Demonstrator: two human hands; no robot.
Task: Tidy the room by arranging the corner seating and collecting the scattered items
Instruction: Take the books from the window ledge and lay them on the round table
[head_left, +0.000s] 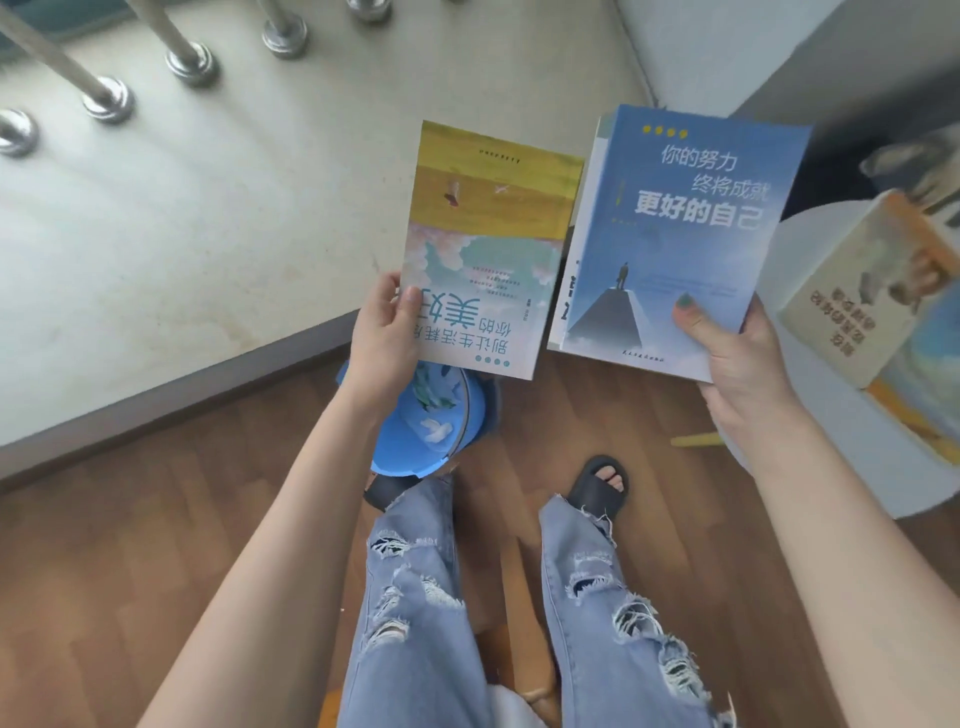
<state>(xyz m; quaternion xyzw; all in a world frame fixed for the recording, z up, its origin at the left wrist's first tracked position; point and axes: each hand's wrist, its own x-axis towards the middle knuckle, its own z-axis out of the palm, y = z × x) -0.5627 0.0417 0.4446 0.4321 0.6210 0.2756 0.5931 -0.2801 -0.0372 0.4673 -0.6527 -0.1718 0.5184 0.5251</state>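
Both bare forearms reach forward from the lower corners of the view, held apart. The left hand pinches the lower left corner of a yellow-and-teal book, thumb on the cover and fingers apparently underneath, out of sight. The right hand grips the lower right corner of a blue book, its green-nailed thumb pressed on the cover.

Two held books, the yellow book and the blue book; one beige book (maybe another beneath); five railing posts; two slippers.
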